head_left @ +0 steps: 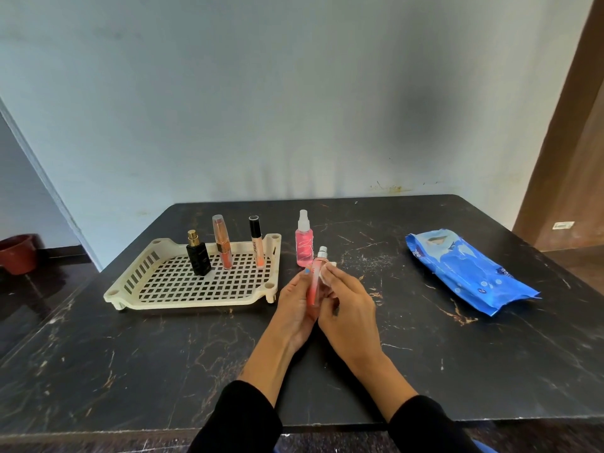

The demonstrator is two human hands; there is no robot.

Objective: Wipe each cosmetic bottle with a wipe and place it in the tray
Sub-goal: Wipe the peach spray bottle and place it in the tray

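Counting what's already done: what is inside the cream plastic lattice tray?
Three upright items stand in the cream plastic lattice tray, along its far side: a black perfume bottle, an orange tube and a black-capped lip gloss. Nothing there is covered.

Cream perforated plastic tray (157, 291): near half free, three upright bottles along far edge. Pink spray bottle (303, 242) stands just beside its right wall.
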